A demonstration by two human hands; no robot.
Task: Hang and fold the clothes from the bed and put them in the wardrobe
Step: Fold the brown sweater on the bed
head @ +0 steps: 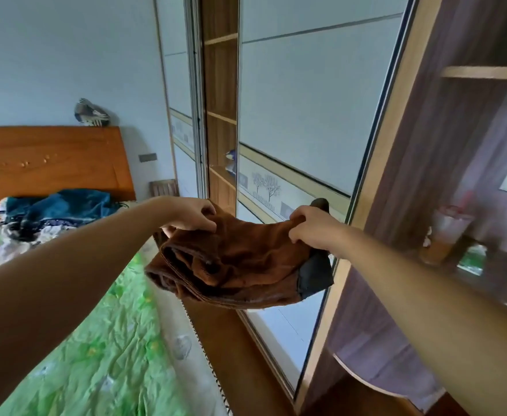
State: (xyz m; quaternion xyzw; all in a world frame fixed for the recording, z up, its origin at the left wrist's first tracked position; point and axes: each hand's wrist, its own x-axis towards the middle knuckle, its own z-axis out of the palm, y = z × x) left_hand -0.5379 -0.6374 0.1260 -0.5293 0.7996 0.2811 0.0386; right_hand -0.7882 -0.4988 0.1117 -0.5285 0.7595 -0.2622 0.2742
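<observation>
Both hands, left hand point(190, 216) and right hand point(313, 228), grip a folded brown garment point(234, 265) with closed fingers; wardrobe point(306, 115) beyond, no legible writing, far items blurred.

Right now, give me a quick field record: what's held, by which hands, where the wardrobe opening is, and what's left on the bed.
held item: folded brown garment, off the bed
left hand: gripping its left edge
right hand: gripping its right edge
wardrobe: sliding doors ahead; open shelf gap between them
bed: green sheet, clothes pile near headboard
</observation>
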